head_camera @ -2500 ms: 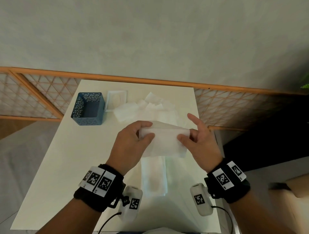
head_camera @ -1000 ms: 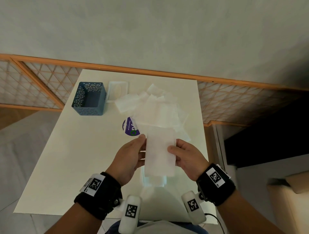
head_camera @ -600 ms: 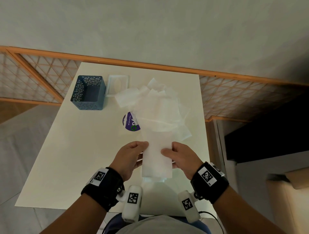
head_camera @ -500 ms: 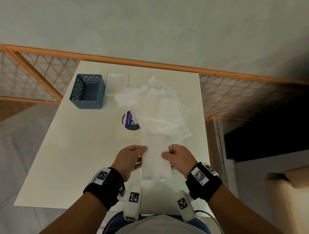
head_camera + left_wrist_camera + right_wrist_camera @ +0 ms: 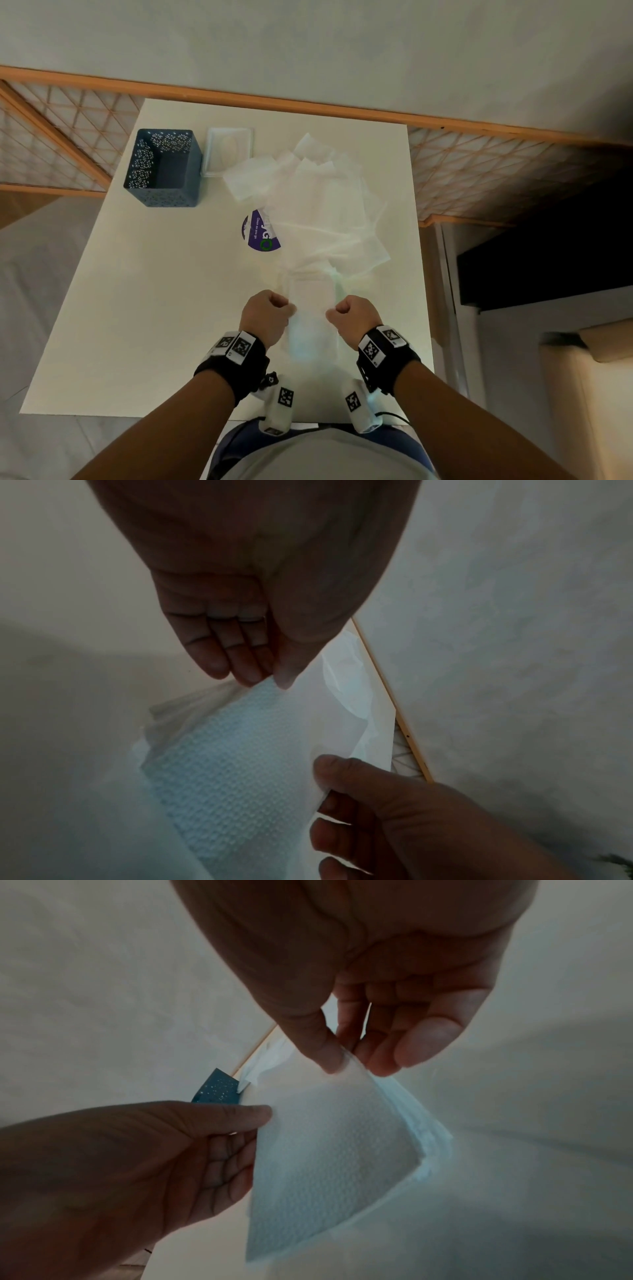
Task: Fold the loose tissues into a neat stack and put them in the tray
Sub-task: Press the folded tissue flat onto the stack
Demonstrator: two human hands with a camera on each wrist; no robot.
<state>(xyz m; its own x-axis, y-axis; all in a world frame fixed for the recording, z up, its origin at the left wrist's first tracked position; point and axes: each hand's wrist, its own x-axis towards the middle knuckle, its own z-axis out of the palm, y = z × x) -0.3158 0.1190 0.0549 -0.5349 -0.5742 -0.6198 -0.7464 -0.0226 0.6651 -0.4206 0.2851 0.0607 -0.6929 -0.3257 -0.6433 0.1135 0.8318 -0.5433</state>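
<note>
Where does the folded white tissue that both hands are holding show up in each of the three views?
Head: the folded white tissue lies low at centre, between the left hand and right hand.
Left wrist: lower centre, its embossed face showing.
Right wrist: centre right, layered edges visible.
Shared landmark: both hands pinching its side edges; the blue perforated tray appears in head and right wrist only.

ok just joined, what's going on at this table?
A person is folding tissues. Both hands hold one folded tissue by its long edges at the near side of the white table: the left hand pinches its left edge, the right hand its right edge. A pile of loose tissues lies farther back, partly over a purple packet. The blue perforated tray at the far left shows no tissues inside.
</note>
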